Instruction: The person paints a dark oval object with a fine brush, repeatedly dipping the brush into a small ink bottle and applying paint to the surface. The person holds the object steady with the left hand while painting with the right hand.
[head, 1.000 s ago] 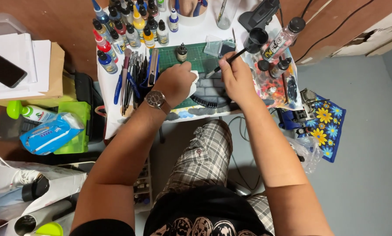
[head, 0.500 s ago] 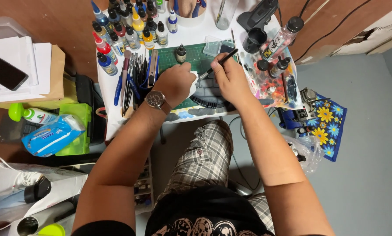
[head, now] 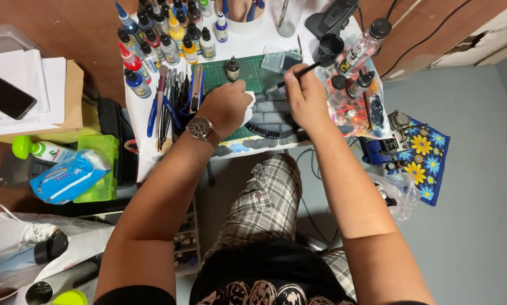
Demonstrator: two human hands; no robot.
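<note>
Head view: left hand (head: 226, 107) closed on a white cloth (head: 248, 110), resting on the grey brick-patterned piece (head: 270, 121) on the green cutting mat (head: 253, 70). Right hand (head: 304, 99) pinches a thin black brush (head: 296, 75) mid-shaft; likely light, stiff, delicate tip. Dropper bottles (head: 163, 42) capped, contents coloured paint

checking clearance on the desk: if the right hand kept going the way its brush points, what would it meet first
The right hand aims its brush up and right; first in line looks like the black cup, though depth is hard to judge.
</note>
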